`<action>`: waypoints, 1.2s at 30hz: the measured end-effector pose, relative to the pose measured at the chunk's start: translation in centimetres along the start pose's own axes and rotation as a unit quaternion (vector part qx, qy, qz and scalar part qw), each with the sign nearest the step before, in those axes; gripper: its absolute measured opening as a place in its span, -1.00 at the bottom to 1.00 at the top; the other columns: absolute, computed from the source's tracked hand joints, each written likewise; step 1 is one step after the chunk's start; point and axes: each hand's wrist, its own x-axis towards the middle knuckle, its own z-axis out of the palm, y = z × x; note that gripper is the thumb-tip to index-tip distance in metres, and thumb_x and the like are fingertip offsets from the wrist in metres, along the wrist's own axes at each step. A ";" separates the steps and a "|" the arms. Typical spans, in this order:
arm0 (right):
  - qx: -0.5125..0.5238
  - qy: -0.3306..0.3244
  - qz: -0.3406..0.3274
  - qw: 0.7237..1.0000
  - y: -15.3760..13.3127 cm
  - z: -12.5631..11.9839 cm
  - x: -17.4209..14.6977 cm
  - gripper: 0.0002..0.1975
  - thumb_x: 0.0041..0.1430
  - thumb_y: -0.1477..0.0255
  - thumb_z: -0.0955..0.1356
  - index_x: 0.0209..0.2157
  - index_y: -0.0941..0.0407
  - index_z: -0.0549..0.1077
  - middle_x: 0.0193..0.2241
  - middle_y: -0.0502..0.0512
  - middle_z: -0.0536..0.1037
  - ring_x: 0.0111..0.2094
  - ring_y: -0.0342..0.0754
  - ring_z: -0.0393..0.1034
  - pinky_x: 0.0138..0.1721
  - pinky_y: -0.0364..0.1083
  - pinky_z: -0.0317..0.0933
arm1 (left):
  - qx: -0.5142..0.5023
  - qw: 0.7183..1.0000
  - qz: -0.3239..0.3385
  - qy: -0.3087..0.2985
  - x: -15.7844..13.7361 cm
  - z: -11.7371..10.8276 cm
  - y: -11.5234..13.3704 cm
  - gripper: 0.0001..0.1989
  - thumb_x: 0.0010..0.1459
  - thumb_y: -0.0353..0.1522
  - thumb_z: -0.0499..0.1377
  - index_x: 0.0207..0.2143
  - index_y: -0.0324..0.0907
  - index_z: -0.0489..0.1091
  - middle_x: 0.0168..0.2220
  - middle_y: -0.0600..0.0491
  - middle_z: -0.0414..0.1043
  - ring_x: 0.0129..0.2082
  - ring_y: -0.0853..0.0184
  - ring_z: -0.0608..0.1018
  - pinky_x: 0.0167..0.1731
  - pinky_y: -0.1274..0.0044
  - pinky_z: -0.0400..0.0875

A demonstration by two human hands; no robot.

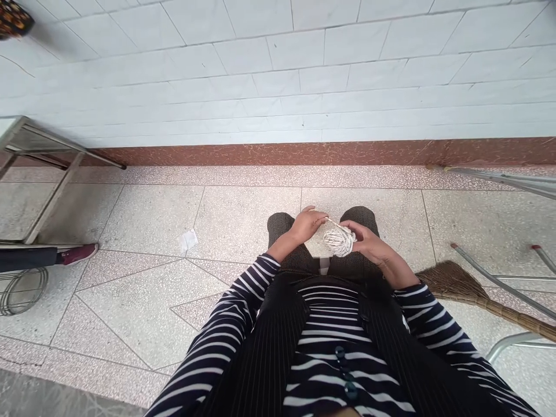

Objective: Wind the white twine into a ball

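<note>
A ball of off-white cord [339, 241] sits in my right hand [369, 244], whose thumb and fingers wrap its right side. From the top of the ball a short length of the cord [333, 222] runs up and left to my left hand [307, 223]. That hand pinches the strand between thumb and fingers. Both hands are above my knees, the ball hanging between them over the gap of my lap. The fingertips of my right hand are partly hidden behind the ball.
A straw broom [454, 281] lies on the floor to my right, beside metal chair legs [486, 272]. At the left stand a metal-framed table [56, 194], a wire rack [26, 292] and another person's shoe [80, 253]. White paper [188, 240] lies on the floor; a tiled wall [278, 104] is ahead.
</note>
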 end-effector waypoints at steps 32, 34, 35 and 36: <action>-0.083 -0.037 0.109 0.990 -0.1 -1.7 2.2 -0.49 -0.19 0.45 0.51 -0.09 0.06 0.50 -0.23 0.04 0.53 -0.23 0.00 0.46 -0.28 -0.07 0.42 | 0.102 0.990 0.095 -0.038 1.0 -2.1 1.8 -0.72 0.40 -0.34 0.02 -0.18 -0.19 0.53 -0.26 0.00 0.58 -0.21 0.34 0.58 0.25 0.30 0.19; 0.002 -0.024 0.082 0.996 0.0 -1.4 1.6 -0.48 -0.21 0.45 0.54 -0.10 0.04 0.49 -0.23 0.01 0.52 -0.22 -0.02 0.46 -0.24 -0.06 0.43 | 0.040 0.996 0.067 -0.031 1.3 -1.6 1.6 -0.73 0.39 -0.33 0.04 -0.18 -0.17 0.54 -0.21 0.00 0.60 -0.17 0.33 0.59 0.21 0.35 0.23; 0.031 -0.010 0.065 0.997 0.0 -1.1 1.4 -0.47 -0.22 0.45 0.55 -0.11 0.03 0.49 -0.23 0.00 0.52 -0.22 -0.02 0.46 -0.23 -0.05 0.43 | 0.005 0.998 0.047 -0.028 1.4 -1.3 1.5 -0.73 0.38 -0.33 0.04 -0.18 -0.16 0.55 -0.20 0.01 0.61 -0.17 0.32 0.59 0.17 0.39 0.28; 0.051 0.004 0.048 0.998 0.1 -0.8 1.3 -0.46 -0.23 0.45 0.56 -0.12 0.02 0.48 -0.23 0.00 0.52 -0.22 -0.01 0.46 -0.21 -0.03 0.44 | -0.033 0.999 0.024 -0.026 1.4 -0.8 1.4 -0.73 0.37 -0.34 0.04 -0.19 -0.16 0.55 -0.19 0.01 0.61 -0.16 0.32 0.59 0.10 0.43 0.33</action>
